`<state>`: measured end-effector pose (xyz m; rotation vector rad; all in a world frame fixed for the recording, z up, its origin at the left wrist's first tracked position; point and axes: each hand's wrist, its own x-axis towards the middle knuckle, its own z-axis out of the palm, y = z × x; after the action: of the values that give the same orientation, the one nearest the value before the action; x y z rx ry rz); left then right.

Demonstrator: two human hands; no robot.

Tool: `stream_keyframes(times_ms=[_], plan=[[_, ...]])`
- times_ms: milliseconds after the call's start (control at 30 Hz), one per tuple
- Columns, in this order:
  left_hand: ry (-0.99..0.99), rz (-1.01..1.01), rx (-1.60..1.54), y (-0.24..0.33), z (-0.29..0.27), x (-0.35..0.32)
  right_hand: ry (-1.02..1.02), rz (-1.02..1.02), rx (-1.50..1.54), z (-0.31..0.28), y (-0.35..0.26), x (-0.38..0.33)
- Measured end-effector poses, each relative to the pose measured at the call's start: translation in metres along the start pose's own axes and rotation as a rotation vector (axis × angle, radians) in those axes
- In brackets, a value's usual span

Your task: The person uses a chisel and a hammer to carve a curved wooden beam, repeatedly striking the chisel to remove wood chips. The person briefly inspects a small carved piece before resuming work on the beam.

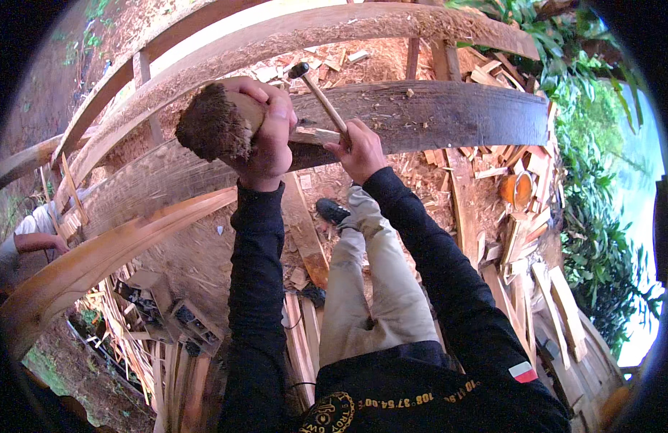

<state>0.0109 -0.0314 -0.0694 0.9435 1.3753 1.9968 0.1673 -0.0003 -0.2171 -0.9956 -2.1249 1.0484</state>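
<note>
Outdoors, bare earth (204,252) strewn with sawdust and wood chips, green foliage (601,216) off to the right of the dark curved plank (449,115) that crosses the middle of the view.

Left hand (265,133): clamped around a thick wooden mallet (218,123), its frayed, fibrous end face turned toward the camera. Mallet sits just left of the dark curved plank's near end, raised in front of it.

Right hand (359,151): fingers closed around the wooden handle of a chisel-like tool (321,97), which slants up and left from the hand; its dark tip lies against the upper edge of the dark curved plank. Whether the tip bites into the wood cannot be told.

Above the dark curved plank: a paler curved beam (334,32), rough and covered in chips. Below and left of it: another pale curved plank (110,252) sweeping toward the lower left.

Beneath the plank: the person's own leg in light trousers (377,274), dark shoe (332,211) on the ground. Right of the plank's far end: piled offcuts (521,245) and an orange container (518,189).

Far left of the plank: another person's arm (31,242), partly hidden behind the timber.
</note>
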Motion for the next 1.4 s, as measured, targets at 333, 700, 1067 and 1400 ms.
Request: stream_keyframes(times_ms=[333,700,1067,1400], plan=[[-0.156,-0.009,0.112,-0.014,0.006,0.0,0.011,0.03,0.075,-0.006,0.003,-0.001],[-0.122,0.008,0.052,-0.013,0.004,-0.004,0.002,0.01,0.084,-0.009,0.005,0.004],[-0.122,0.091,-0.025,-0.014,0.0,-0.018,-0.025,0.014,0.087,-0.011,0.004,0.004],[-0.205,0.167,-0.014,-0.014,0.002,-0.027,-0.02,0.051,0.088,-0.013,0.003,0.005]])
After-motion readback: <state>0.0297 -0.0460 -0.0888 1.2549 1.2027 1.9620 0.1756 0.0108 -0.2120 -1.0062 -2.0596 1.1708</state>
